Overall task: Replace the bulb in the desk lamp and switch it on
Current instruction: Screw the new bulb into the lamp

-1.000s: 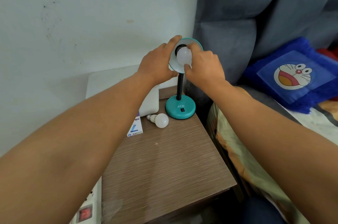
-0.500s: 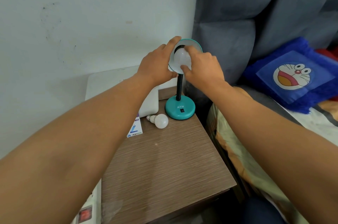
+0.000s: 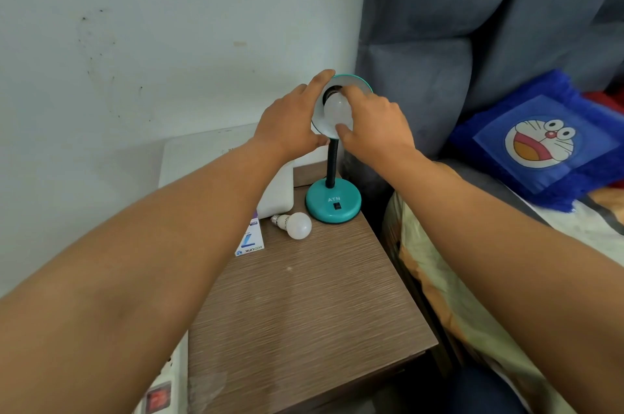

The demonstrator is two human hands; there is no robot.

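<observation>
A teal desk lamp stands at the back of the wooden side table (image 3: 304, 312), its round base (image 3: 332, 204) bearing a black switch (image 3: 336, 206). My left hand (image 3: 290, 123) grips the rim of the lamp shade (image 3: 354, 81) from the left. A white bulb (image 3: 336, 108) sits in the shade's socket, unlit, and my right hand (image 3: 373, 123) has its fingers and thumb closed around that bulb. A second white bulb (image 3: 295, 225) lies on its side on the table, left of the base.
A bulb box (image 3: 250, 241) lies by the loose bulb, next to a white appliance (image 3: 275, 194). A power strip with a red switch (image 3: 157, 400) hangs at the table's left edge. A grey sofa and a blue cartoon cushion (image 3: 540, 143) are at right.
My right hand's fingers have shifted around the bulb in the socket, the thumb now lower on it. My left hand stays on the shade.
</observation>
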